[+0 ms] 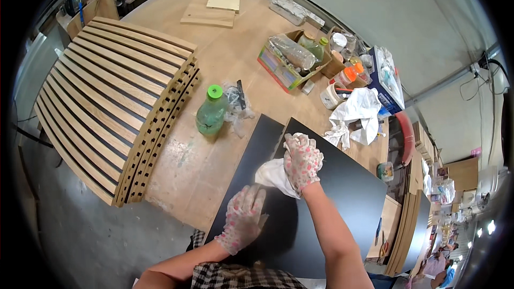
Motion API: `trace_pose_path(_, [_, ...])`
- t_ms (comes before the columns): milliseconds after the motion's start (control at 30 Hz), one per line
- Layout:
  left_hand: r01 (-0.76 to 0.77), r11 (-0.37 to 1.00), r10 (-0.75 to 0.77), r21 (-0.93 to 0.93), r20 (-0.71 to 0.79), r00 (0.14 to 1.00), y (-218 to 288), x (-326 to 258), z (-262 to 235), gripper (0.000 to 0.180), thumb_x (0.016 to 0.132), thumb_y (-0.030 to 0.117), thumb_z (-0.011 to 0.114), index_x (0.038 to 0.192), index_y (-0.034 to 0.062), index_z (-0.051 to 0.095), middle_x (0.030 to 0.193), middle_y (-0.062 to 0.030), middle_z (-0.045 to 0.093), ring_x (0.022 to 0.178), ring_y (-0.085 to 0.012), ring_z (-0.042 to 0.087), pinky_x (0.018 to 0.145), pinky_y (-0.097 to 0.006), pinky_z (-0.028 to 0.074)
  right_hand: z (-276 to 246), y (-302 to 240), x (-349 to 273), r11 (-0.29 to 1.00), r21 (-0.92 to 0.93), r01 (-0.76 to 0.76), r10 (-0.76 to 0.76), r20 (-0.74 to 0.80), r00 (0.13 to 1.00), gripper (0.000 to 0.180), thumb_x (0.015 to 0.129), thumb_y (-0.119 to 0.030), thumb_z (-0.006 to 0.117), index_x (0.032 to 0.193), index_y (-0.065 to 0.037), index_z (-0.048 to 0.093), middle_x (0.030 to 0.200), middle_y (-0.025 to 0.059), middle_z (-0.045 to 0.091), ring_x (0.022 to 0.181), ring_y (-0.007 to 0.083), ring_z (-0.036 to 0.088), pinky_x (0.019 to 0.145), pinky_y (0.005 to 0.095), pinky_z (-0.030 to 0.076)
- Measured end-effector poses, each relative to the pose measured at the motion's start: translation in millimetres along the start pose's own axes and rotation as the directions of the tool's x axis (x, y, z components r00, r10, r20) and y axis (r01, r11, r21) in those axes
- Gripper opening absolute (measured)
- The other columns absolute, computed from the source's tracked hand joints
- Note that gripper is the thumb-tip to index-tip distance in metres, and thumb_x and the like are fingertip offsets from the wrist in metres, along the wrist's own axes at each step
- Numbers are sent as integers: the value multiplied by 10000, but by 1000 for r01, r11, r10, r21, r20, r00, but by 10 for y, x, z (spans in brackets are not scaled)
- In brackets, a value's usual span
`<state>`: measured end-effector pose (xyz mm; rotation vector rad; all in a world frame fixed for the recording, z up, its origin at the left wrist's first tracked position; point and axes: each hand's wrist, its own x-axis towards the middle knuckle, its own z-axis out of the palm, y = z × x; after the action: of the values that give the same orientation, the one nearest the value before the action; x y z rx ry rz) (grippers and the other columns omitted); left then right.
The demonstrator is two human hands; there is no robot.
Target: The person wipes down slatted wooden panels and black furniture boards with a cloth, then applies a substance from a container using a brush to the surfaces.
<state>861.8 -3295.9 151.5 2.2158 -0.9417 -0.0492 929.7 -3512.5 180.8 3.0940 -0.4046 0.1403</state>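
Left hand (pixel 243 218) flat on black panel (pixel 342 192); right hand (pixel 302 160) presses white cloth (pixel 272 174)

Panel (pixel 342 192): black board, smooth, matt with a faint sheen.
Rag (pixel 273 175): white cloth, soft, creased.
Gloves: knit fabric, white with a pink floral print, on left hand (pixel 244 219) and right hand (pixel 301 160).
Bench (pixel 235 37): pale wood, scuffed, matt.
Slats (pixel 107 96): light wood, smooth.
Bottle (pixel 210 112): clear green plastic, glossy.
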Motion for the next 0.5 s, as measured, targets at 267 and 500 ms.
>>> trace_pose_path(267, [29,998,-32,61,39,999,15,5,-1,704,782,248,687,1371,-7,398,1334,-213,450,1255,-389,411,1030,-489,328,256,-69,-35,998,-67,-12,-10,-319,948,290,783,-225,625,1071,-199,641,1196,12,552,1096,278,537,762,482,465])
trace_pose_path(500, [-29,995,24,93,58,998,182,67,82,670,805,280,661,1359,-10,418,1352,-209,441,1259,-383,411,1034,-494,324,152,370,173,999,-36,-27,18,-218,976,332,801,-244,598,1107,-116,627,1199,141,569,1127,343,518,809,471,473])
